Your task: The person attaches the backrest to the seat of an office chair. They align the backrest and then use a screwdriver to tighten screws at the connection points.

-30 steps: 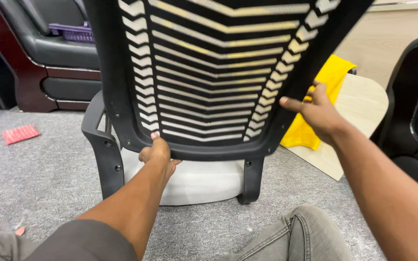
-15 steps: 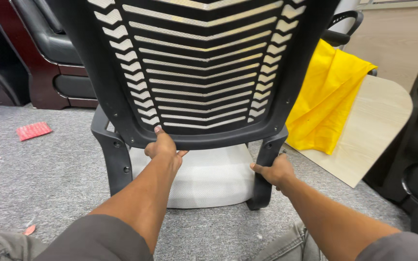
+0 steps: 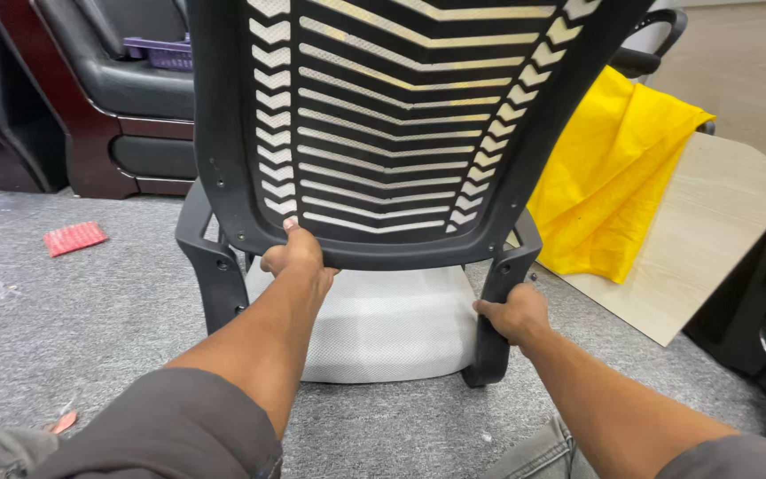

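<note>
Knees in grey trousers (image 3: 161,435) fill the bottom edge, with bare grey carpet (image 3: 73,319) open to the left between them and the chair. Just beyond, the left hand (image 3: 294,257) has its grip clenched on the lower rim of the black chair back (image 3: 374,115), thumb up against the slats. The right hand (image 3: 514,315) grips the right armrest post (image 3: 498,302) low down, fingers wrapped round it. Between the two posts sits the white mesh seat cushion (image 3: 383,324), resting on the carpet. To the right, a pale wooden board (image 3: 711,239) lies close beside the right post, its edge leaving little room there, and a yellow cloth (image 3: 613,177) is draped over it. A small red packet (image 3: 74,238) lies well off to the left. Farther back stands a dark armchair (image 3: 135,89). Half a second ago both hands held the same spots; the view has since shifted slightly, and a second ago the right hand was up on the back's side rim.
</note>
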